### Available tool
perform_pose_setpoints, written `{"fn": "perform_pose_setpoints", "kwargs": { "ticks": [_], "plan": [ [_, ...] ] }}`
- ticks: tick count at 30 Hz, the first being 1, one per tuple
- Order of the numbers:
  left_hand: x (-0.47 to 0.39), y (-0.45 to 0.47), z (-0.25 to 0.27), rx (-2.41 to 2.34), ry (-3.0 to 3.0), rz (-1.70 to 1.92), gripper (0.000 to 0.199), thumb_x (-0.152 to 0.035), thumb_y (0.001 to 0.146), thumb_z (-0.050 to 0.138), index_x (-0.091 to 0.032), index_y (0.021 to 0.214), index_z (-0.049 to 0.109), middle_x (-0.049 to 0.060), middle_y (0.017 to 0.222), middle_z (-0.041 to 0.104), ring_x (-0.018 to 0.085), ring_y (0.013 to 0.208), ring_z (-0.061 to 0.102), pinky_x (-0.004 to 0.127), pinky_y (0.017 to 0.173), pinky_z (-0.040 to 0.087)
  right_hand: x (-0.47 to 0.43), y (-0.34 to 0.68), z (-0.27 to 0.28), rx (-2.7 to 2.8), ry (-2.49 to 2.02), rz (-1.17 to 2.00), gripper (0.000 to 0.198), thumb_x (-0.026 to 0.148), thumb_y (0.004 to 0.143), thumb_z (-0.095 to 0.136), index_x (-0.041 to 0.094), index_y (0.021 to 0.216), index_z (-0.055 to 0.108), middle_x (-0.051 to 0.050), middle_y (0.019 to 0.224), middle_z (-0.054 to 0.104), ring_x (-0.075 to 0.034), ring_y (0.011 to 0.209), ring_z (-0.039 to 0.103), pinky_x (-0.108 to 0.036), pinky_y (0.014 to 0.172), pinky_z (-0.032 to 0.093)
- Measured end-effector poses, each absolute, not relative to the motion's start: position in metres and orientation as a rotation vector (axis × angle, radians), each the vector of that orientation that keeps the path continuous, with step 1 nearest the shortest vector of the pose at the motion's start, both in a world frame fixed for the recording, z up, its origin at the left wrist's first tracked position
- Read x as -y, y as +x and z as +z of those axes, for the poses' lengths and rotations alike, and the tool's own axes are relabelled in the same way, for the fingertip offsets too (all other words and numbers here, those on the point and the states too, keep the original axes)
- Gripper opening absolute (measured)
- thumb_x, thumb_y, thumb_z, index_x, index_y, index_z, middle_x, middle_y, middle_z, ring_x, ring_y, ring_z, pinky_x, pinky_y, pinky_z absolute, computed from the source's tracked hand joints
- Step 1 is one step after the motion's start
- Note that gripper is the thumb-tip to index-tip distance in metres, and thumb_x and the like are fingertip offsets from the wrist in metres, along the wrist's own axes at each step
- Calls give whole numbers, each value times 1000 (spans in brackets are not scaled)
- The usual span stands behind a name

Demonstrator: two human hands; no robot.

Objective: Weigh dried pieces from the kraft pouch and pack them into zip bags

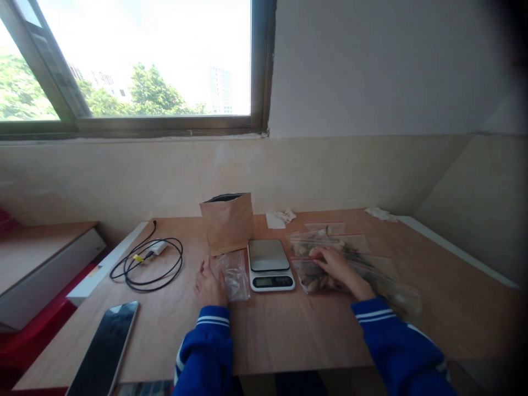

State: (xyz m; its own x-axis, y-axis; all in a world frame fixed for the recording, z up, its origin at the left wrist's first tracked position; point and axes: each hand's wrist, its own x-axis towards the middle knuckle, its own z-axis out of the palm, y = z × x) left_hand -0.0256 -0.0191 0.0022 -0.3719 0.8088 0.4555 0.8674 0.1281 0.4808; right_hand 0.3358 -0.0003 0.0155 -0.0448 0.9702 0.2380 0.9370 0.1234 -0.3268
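Note:
My left hand (209,283) lies palm down on the table with its fingers apart, at the left edge of a clear, flat plastic bag (237,278). Over a group of clear zip bags on the right, my right hand (333,264) has bent fingers and its thumb close together at a bag's upper edge. The nearest zip bag (311,280) is filled with brownish, lumpy pieces; what they are is unclear. Between the hands stands a white kitchen scale (270,261) with a bare metal plate. Behind the plastic bag, a brown kraft pouch (229,223) stands upright with its top open.
A coiled black cable (180,264) with a white adapter (158,247) lies at the left. A phone (105,346) rests near the front left edge. Crumpled tissue (284,216) and another white scrap (380,214) lie by the wall, below the window.

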Motion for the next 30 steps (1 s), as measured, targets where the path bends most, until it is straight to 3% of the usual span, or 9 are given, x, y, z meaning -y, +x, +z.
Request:
{"fn": "perform_pose_setpoints", "kwargs": {
  "ticks": [4, 8, 12, 16, 18, 21, 23, 26, 30],
  "plan": [
    [31, -16, -3, 2041, -2107, -829, 46, -32, 90, 41, -26, 134, 49, 9, 147, 38, 25, 131, 40, 42, 107, 28, 17, 330, 37, 1928, -1999, -78, 10, 23, 79, 55, 20, 76, 64, -9, 92, 68, -30, 100, 55, -47, 88, 34],
    [28, -19, -18, 2147, -2290, -496, 62, -45, 87, 43, -16, 142, 38, 14, 153, 25, 29, 141, 22, 47, 111, 18, 44, 316, 68, 1835, -1883, 52, 13, 29, 80, 52, 22, 75, 62, -6, 80, 68, -27, 88, 59, -40, 79, 38],
    [16, -28, -14, 2155, -2356, -401, 65, -47, 86, 44, -12, 141, 39, 19, 151, 25, 34, 139, 24, 55, 110, 14, 75, 288, 91, 1721, -1602, 349, 21, 39, 85, 46, 22, 83, 58, -2, 69, 64, -19, 63, 59, -28, 61, 41],
    [34, -21, 24, 1981, -2356, -803, 48, -38, 83, 53, -18, 127, 55, 17, 146, 39, 34, 139, 25, 55, 111, 12, 101, 247, 102, 1511, -1525, 421, 26, 46, 85, 50, 22, 82, 57, -2, 70, 63, -17, 61, 59, -27, 58, 43],
    [59, -6, 48, 1917, -2435, -1183, 34, -35, 89, 46, -21, 116, 61, 14, 133, 53, 29, 129, 42, 51, 108, 23, 112, 224, 104, 1426, -1455, 512, 27, 47, 86, 49, 21, 86, 56, -3, 73, 63, -18, 66, 60, -26, 60, 44],
    [102, 22, 72, 1841, -2956, -1721, 38, -42, 94, 35, -17, 90, 64, 9, 88, 67, 19, 84, 62, 33, 78, 48, 127, 191, 105, 1372, -1316, 722, 27, 47, 88, 49, 21, 89, 55, -2, 73, 61, -17, 68, 59, -24, 60, 45],
    [122, 38, 77, 1897, -3075, -2077, 42, -48, 92, 38, -14, 84, 62, 6, 74, 63, 15, 67, 58, 26, 61, 47, 136, 175, 102, 1394, -1210, 897, 26, 47, 89, 48, 21, 89, 53, -1, 72, 58, -15, 66, 58, -23, 59, 45],
    [134, 47, 75, 2006, -2893, -2384, 38, -49, 87, 49, -14, 96, 63, 5, 80, 64, 16, 75, 59, 25, 68, 48, 144, 165, 96, 1434, -1127, 1061, 28, 46, 92, 43, 21, 87, 52, -1, 73, 55, -14, 67, 56, -22, 62, 46],
    [136, 42, 75, 2034, -2768, -2419, 40, -48, 85, 53, -16, 106, 65, 7, 95, 67, 19, 92, 59, 27, 83, 48, 146, 165, 89, 1442, -1130, 1132, 25, 45, 92, 43, 21, 93, 49, -1, 81, 54, -14, 74, 55, -22, 67, 46]
  ]
}}
